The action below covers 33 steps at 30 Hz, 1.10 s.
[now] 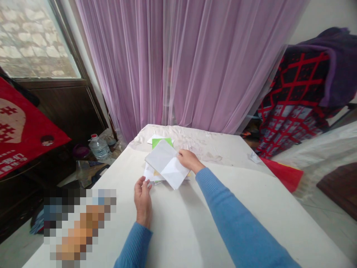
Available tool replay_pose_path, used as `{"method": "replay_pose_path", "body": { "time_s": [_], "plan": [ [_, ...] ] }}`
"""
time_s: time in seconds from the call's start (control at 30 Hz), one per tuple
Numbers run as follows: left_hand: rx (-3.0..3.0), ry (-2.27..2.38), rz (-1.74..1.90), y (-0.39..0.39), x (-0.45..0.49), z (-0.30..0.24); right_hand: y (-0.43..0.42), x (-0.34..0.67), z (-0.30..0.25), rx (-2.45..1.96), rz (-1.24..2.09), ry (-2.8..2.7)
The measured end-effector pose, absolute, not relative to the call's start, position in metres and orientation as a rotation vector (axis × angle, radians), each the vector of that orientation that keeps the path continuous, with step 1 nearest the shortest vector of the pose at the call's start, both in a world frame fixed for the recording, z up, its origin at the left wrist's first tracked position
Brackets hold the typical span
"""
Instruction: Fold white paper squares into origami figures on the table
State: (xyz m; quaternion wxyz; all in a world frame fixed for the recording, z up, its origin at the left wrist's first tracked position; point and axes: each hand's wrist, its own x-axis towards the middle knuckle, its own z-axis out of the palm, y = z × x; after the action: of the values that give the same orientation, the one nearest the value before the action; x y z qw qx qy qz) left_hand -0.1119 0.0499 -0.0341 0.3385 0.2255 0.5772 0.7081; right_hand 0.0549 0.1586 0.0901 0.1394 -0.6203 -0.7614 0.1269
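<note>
My right hand (191, 160) grips a creased sheet of white paper (161, 154) at its right side, between thumb and fingers. The sheet is tilted, with fold lines across it. My left hand (143, 201) rests on the table with loosely bent fingers, beside the edge of more white paper (149, 172) lying beneath; its fingertips seem to touch that edge. A thin, shiny clear item (156, 182) lies by those fingertips, too small to name. Behind the held sheet shows a bright green sheet (158, 142), partly covered.
A white-covered table (223, 208) spreads under my hands. Purple curtains (212, 63) hang behind it. A plastic water bottle (99, 147) stands left of the table, below a red cloth (30, 130). Red-and-black checked fabric (298, 93) hangs at the right. The lower left is pixelated.
</note>
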Motion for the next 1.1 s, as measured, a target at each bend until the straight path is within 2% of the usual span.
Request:
{"method": "replay_pose_path", "body": {
  "time_s": [0.17, 0.33, 0.5, 0.57, 0.67, 0.8, 0.93, 1.0, 1.1],
  "plan": [
    [0.576, 1.497, 1.837, 0.050, -0.112, -0.036, 0.166, 0.047, 0.045, -1.991, 0.419, -2.079],
    [0.684, 1.639, 1.807, 0.050, -0.115, -0.040, 0.142, 0.054, 0.035, -2.042, 0.319, -2.019],
    [1.523, 1.720, 1.781, 0.044, -0.105, -0.033, 0.092, 0.065, 0.027, -1.921, 0.211, -2.061],
    [1.882, 1.663, 1.582, 0.041, -0.099, -0.033, 0.068, 0.069, 0.020, -1.758, 0.211, -2.128],
    [2.114, 1.631, 1.317, 0.039, -0.094, -0.036, 0.038, 0.085, 0.011, -1.549, 0.236, -2.172],
    [2.111, 1.658, 1.348, 0.041, -0.097, -0.042, 0.017, 0.145, 0.011, -1.571, 0.165, -1.913],
    [2.289, 1.621, 1.290, 0.042, -0.095, -0.043, 0.008, 0.234, 0.009, -1.808, 0.067, -1.520],
    [2.392, 1.576, 1.219, 0.042, -0.093, -0.042, 0.003, 0.272, 0.000, -1.953, 0.151, -1.468],
    [2.519, 1.538, 1.120, 0.041, -0.091, -0.041, -0.002, 0.305, -0.018, -1.860, 0.369, -1.669]
  ]
}}
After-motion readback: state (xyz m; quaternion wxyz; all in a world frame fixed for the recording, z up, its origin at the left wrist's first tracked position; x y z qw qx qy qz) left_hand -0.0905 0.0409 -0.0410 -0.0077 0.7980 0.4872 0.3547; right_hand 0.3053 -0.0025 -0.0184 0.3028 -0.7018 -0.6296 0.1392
